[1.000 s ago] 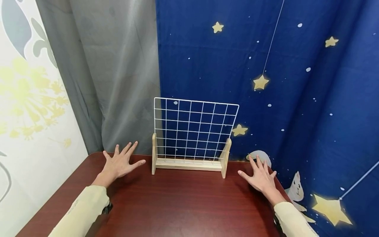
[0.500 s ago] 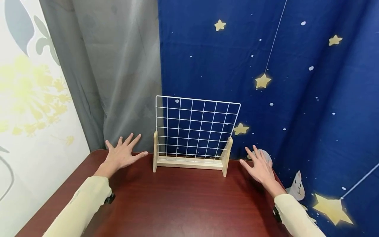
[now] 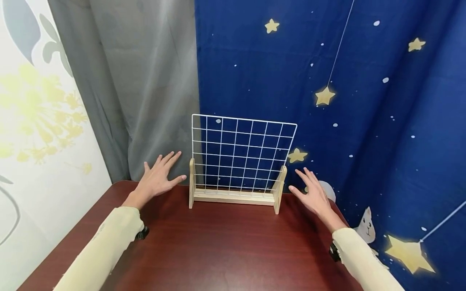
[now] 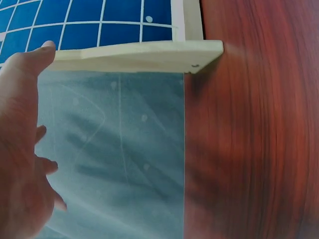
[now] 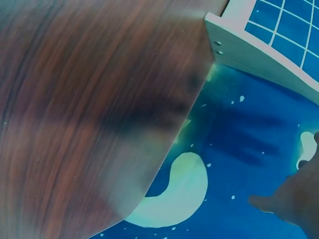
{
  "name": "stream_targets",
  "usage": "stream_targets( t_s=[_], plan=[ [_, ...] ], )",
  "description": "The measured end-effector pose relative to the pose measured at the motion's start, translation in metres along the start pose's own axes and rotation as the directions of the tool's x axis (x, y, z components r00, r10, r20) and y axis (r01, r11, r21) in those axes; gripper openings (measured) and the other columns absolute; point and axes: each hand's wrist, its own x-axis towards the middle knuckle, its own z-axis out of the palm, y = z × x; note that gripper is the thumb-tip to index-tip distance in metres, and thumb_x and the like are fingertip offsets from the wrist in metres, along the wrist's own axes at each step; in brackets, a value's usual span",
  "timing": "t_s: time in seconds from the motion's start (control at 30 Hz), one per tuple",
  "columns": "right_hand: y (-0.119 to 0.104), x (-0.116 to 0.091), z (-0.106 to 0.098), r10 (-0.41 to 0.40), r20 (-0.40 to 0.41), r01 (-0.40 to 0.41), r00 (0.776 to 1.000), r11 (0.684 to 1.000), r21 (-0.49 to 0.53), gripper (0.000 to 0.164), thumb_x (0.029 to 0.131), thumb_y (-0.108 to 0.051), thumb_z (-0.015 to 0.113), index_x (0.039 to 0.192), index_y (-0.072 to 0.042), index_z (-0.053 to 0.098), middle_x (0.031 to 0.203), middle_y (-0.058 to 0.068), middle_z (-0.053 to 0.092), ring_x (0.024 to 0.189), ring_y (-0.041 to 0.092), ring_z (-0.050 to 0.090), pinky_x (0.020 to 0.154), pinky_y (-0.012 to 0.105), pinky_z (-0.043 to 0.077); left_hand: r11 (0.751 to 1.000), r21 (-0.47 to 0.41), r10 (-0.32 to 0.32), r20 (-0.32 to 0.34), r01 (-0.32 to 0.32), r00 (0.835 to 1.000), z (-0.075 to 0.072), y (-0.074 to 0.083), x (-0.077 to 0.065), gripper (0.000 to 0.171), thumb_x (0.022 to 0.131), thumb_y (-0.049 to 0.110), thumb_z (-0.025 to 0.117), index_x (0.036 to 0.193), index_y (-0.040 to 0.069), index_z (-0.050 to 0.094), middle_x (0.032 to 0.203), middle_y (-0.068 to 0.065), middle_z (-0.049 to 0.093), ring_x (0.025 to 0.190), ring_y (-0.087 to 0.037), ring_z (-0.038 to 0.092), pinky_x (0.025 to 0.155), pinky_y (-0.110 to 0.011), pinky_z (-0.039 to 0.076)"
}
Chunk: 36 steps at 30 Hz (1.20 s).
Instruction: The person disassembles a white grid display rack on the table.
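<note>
A white wire grid panel stands upright in a light wooden base at the back of the table. To its left, my left hand is raised with spread fingers, its thumb toward the wooden side piece, which the left wrist view shows close by. On the other side my right hand is held up likewise, fingers extended and nothing in it. The right wrist view shows part of that hand at the lower right, apart from the wooden side piece.
The stand rests on a dark red-brown wooden table near its back edge. Behind hang a grey curtain and a blue curtain printed with stars. A white patterned panel is on the left.
Both hands have risen and moved inward, closer to the sides of the grid stand. The stand keeps its place on the table; the head view has shifted slightly.
</note>
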Motion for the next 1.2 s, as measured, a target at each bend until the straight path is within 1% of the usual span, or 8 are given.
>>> stream_targets(
  t_s=[0.1, 0.27, 0.47, 0.67, 0.8, 0.93, 1.07, 1.2],
  plan=[
    [-0.004, 0.005, 0.0, -0.052, -0.031, 0.054, 0.998, 0.997, 0.05, 0.072, 0.097, -0.041, 0.076, 0.16, -0.023, 0.047, 0.172, 0.018, 0.034, 0.158, 0.049, 0.028, 0.12, 0.075, 0.029, 0.993, -0.116, 0.02, -0.024, -0.022, 1.0, 0.003, 0.004, 0.001, 0.089, 0.097, 0.064, 0.064, 0.169, 0.033, 0.021, 0.176, -0.01, 0.025, 0.159, -0.054, 0.023, 0.114, -0.09, 0.013],
    [-0.012, 0.013, 0.001, -0.139, -0.11, 0.157, 0.984, 0.973, 0.167, 0.068, 0.094, -0.012, 0.079, 0.156, -0.018, 0.052, 0.168, 0.019, 0.04, 0.154, 0.046, 0.038, 0.115, 0.07, 0.038, 0.961, -0.267, 0.044, -0.083, -0.065, 0.996, 0.01, 0.013, 0.004, 0.085, 0.099, 0.047, 0.071, 0.169, 0.03, 0.024, 0.174, -0.011, 0.03, 0.158, -0.042, 0.031, 0.121, -0.074, 0.029],
    [-0.022, 0.022, 0.006, -0.144, -0.153, 0.183, 0.978, 0.942, 0.28, 0.06, 0.095, -0.004, 0.077, 0.151, -0.015, 0.057, 0.165, 0.018, 0.044, 0.151, 0.042, 0.043, 0.111, 0.069, 0.045, 0.917, -0.39, 0.004, -0.196, -0.082, 0.981, 0.016, 0.021, 0.007, 0.073, 0.101, 0.038, 0.071, 0.163, 0.025, 0.035, 0.166, -0.01, 0.043, 0.153, -0.035, 0.043, 0.12, -0.064, 0.039],
    [-0.033, 0.025, 0.013, -0.089, -0.151, 0.144, 0.984, 0.904, 0.404, 0.047, 0.097, 0.001, 0.073, 0.141, -0.01, 0.063, 0.162, 0.017, 0.048, 0.15, 0.04, 0.045, 0.108, 0.072, 0.047, 0.846, -0.515, -0.016, -0.288, -0.141, 0.957, 0.025, 0.028, 0.012, 0.056, 0.101, 0.023, 0.072, 0.151, 0.012, 0.047, 0.158, -0.012, 0.054, 0.148, -0.036, 0.051, 0.112, -0.065, 0.047],
    [-0.035, 0.025, 0.021, -0.059, -0.175, 0.131, 0.983, 0.889, 0.438, 0.041, 0.097, 0.001, 0.072, 0.136, -0.009, 0.066, 0.161, 0.016, 0.049, 0.149, 0.039, 0.046, 0.108, 0.072, 0.047, 0.783, -0.6, -0.027, -0.295, -0.163, 0.955, 0.032, 0.033, 0.015, 0.049, 0.1, 0.015, 0.072, 0.145, 0.007, 0.053, 0.157, -0.015, 0.056, 0.144, -0.04, 0.055, 0.107, -0.068, 0.051],
    [-0.035, 0.025, 0.031, -0.049, -0.208, 0.143, 0.977, 0.873, 0.466, 0.041, 0.096, 0.003, 0.073, 0.134, -0.009, 0.068, 0.159, 0.015, 0.051, 0.148, 0.04, 0.046, 0.107, 0.072, 0.047, 0.727, -0.669, -0.06, -0.289, -0.157, 0.956, 0.039, 0.036, 0.019, 0.046, 0.1, 0.015, 0.073, 0.143, 0.009, 0.056, 0.157, -0.013, 0.056, 0.142, -0.04, 0.057, 0.105, -0.068, 0.051],
    [-0.037, 0.026, 0.039, -0.048, -0.238, 0.16, 0.97, 0.864, 0.478, 0.042, 0.095, 0.007, 0.072, 0.134, -0.008, 0.069, 0.156, 0.015, 0.055, 0.146, 0.04, 0.05, 0.104, 0.074, 0.049, 0.711, -0.685, -0.079, -0.304, -0.16, 0.949, 0.046, 0.037, 0.021, 0.04, 0.1, 0.013, 0.072, 0.139, 0.011, 0.06, 0.154, -0.011, 0.059, 0.138, -0.037, 0.061, 0.104, -0.064, 0.054],
    [-0.043, 0.027, 0.042, -0.039, -0.264, 0.163, 0.964, 0.87, 0.465, 0.04, 0.095, 0.01, 0.07, 0.132, -0.003, 0.07, 0.153, 0.019, 0.058, 0.143, 0.041, 0.054, 0.102, 0.065, 0.053, 0.72, -0.673, -0.082, -0.325, -0.169, 0.942, 0.05, 0.039, 0.02, 0.038, 0.101, 0.007, 0.07, 0.138, 0.007, 0.063, 0.148, -0.013, 0.063, 0.13, -0.036, 0.067, 0.099, -0.06, 0.057]
  ],
)
